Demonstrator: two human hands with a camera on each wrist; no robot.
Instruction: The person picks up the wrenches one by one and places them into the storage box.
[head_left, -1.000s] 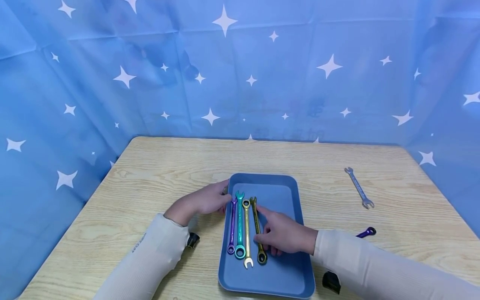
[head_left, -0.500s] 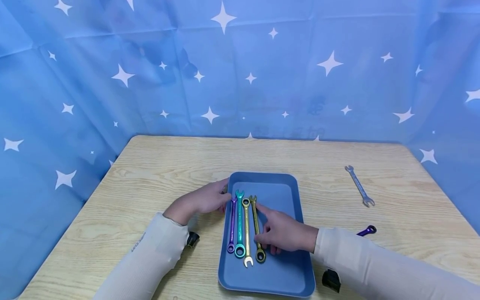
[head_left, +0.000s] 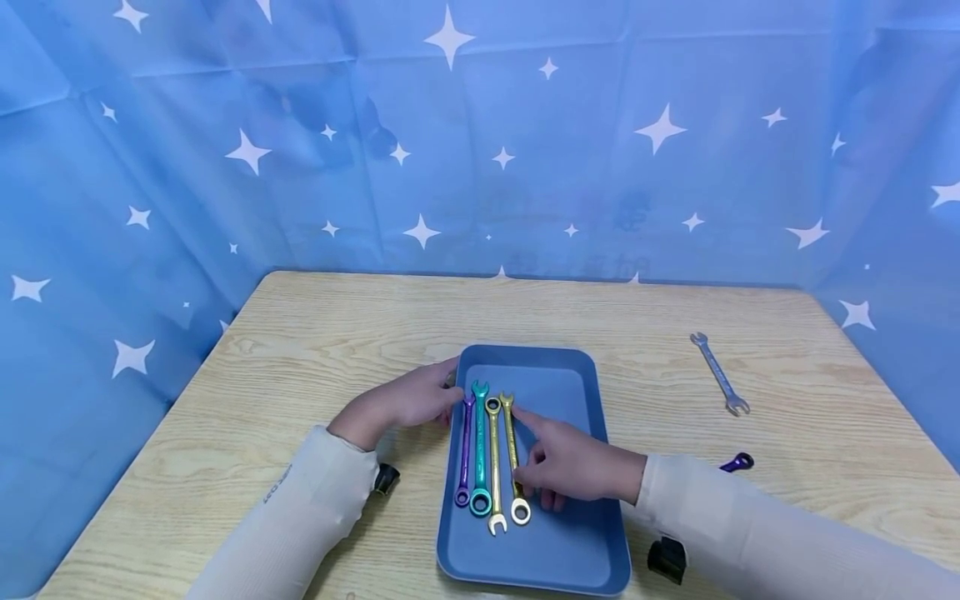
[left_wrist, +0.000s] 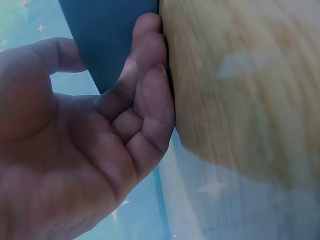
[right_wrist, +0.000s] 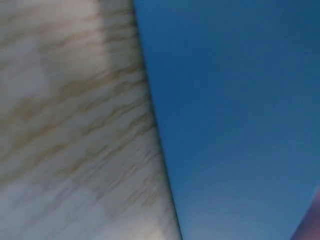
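Note:
In the head view, a blue tray [head_left: 558, 550] holds a row of combination wrenches lying lengthwise: a purple wrench [head_left: 465, 450], a teal wrench [head_left: 480, 450], a gold wrench [head_left: 493, 458] and, rightmost, a second gold wrench [head_left: 511, 437]. My left hand [head_left: 408, 400] grips the tray's left wall, thumb over the rim. In the left wrist view its fingers [left_wrist: 155, 95] curl low against the outside of the wall, beside the tabletop. Over the tray, my right hand [head_left: 570, 462] touches the rightmost wrench's right side, index finger straight at its upper end, thumb at its lower shank.
On the wood-grain table [head_left: 360, 325], a silver open-end wrench [head_left: 718, 373] lies right of the tray. Nearer, a dark purple wrench [head_left: 738, 462] pokes out from behind the right sleeve [head_left: 750, 521]. A blue star-print cloth [head_left: 480, 192] hangs behind the table.
The lower end of the rightmost gold wrench has shifted slightly left, and its surface now looks brighter. My right hand has shifted slightly with it; my left hand stays on the tray.

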